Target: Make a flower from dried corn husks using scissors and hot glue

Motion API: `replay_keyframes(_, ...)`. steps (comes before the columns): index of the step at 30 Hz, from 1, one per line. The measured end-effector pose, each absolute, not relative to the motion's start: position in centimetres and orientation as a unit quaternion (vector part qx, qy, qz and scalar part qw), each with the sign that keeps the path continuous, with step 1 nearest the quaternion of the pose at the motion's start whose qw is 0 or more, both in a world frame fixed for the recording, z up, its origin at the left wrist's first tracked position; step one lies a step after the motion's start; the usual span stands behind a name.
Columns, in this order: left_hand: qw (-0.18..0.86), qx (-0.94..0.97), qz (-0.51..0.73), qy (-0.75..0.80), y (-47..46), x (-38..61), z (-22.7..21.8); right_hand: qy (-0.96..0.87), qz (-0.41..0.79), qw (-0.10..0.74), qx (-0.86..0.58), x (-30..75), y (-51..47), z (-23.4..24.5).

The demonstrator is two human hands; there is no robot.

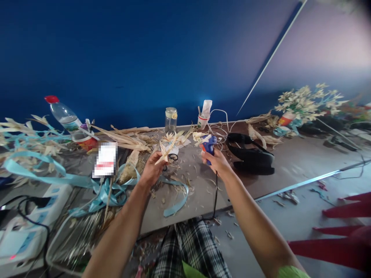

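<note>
Pinched in my left hand [153,166] is a pale flower made of dried husk [167,150], its pointed petals spread upward. My right hand [216,160] is wrapped round a blue and orange glue gun [210,146], whose black cord hangs over the table's front edge. Behind the gun's front end lie pale husk pieces, and I cannot tell whether they touch it. Scissors with black handles [173,157] lie just beside the flower, partly hidden. Loose husk strips [127,139] are spread behind my left hand, and light blue ribbon [176,208] curls on the table below it.
On the left are a red-capped bottle [65,116], a phone [104,160], a power strip [37,222] and tangled ribbon. A clear jar [171,119] and a paper cup [202,121] stand near the wall. Right are a black headband-like object [252,154], a husk-flower bunch [307,102] and red stool legs [344,210].
</note>
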State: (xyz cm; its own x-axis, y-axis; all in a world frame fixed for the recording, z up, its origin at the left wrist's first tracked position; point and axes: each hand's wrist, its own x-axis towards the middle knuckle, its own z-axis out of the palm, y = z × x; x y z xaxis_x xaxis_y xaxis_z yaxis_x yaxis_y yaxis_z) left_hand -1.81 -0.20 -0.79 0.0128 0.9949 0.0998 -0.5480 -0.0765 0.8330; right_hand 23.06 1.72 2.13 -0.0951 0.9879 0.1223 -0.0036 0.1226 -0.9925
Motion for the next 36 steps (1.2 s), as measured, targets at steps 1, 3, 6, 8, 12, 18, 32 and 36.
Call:
replay_keyframes(1,0.606,0.372,0.637,0.299,-0.2,-1.8,-0.7,-0.547,0.515,0.503,-0.427,23.0,1.2,2.8)
replay_keyframes(3,0.601,0.378,0.64,0.293,-0.2,-1.9,-0.6,-0.554,0.525,0.494,-0.416,22.5,0.3,3.9)
replay_keyframes(6,0.594,0.381,0.643,0.296,-0.1,-2.3,-0.5,-0.591,0.532,0.454,-0.402,21.7,-0.5,4.6)
replay_keyframes(8,0.588,0.38,0.647,0.301,-0.1,-2.6,-0.5,-0.613,0.535,0.442,-0.378,21.2,-0.5,4.3)
replay_keyframes(12,0.572,0.375,0.655,0.322,0.2,-3.2,-0.6,-0.632,0.571,0.411,-0.325,20.4,0.4,2.6)
replay_keyframes(18,0.552,0.372,0.652,0.362,0.4,-3.6,-0.5,-0.628,0.576,0.411,-0.323,19.7,1.8,-0.2)
replay_keyframes(32,0.544,0.394,0.624,0.4,0.1,-3.4,-0.4,-0.731,0.456,0.403,-0.309,19.4,1.5,0.8)
replay_keyframes(36,0.547,0.394,0.624,0.395,0.1,-3.4,-0.5,-0.736,0.457,0.392,-0.31,19.5,1.5,0.4)
